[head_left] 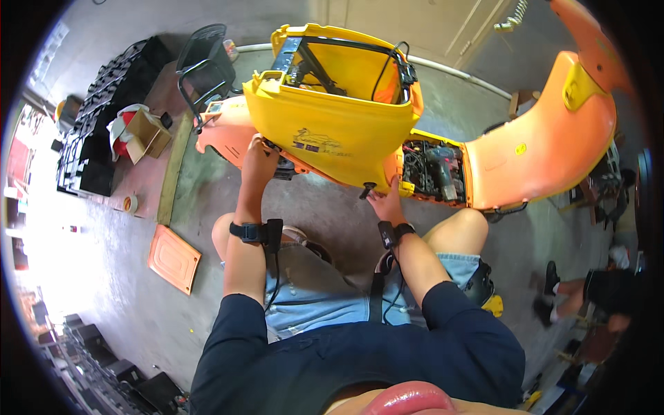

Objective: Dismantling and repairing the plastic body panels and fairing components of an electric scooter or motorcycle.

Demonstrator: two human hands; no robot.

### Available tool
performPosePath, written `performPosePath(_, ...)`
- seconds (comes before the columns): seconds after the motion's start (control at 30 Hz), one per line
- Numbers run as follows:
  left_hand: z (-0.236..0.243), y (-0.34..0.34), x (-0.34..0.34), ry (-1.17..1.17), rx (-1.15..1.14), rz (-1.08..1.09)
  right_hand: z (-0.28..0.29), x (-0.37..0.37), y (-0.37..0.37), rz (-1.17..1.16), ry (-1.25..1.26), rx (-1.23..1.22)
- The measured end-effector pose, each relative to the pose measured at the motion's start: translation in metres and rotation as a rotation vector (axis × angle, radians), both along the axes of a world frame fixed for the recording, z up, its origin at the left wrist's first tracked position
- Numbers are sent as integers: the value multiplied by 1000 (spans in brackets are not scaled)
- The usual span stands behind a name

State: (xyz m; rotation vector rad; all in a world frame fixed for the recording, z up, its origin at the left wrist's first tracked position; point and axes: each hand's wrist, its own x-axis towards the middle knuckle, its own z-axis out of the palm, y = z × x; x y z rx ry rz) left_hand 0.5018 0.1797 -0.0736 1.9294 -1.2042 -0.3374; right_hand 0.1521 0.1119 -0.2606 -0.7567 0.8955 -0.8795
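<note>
I face an orange scooter [526, 169] with a large yellow plastic box [332, 124] on it. My left hand [261, 155] is closed at the box's lower left corner, around a small dark part [272, 144] that is largely hidden. My right hand [384, 200] is at the lower right of the box, fingers curled by a black knob-like fitting [368, 189], which it seems to grip. An open compartment [415, 166] to the right shows wiring and a grey tool like a cordless drill [443, 169].
Stacked black cases [86, 152], a cardboard box [149, 135] and a wooden beam [173, 166] are at left. An orange panel [173, 259] lies on the floor. A black chair [207, 69] stands behind. Another person's legs [567, 290] are at right.
</note>
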Motion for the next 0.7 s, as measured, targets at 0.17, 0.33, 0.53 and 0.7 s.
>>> performPosePath(0.17, 4, 6, 2, -51, 49, 25, 9, 3, -9, -166, -283, 240)
performPosePath(0.33, 8, 3, -7, -153, 65, 84, 7, 16, -14, -412, -457, 421)
performPosePath(0.53, -2, 7, -13, -199, 33, 108, 1, 15, -13, -420, -511, 404)
performPosePath(0.7, -6, 9, -19, -146, 44, 62, 3, 10, -4, -412, -414, 356)
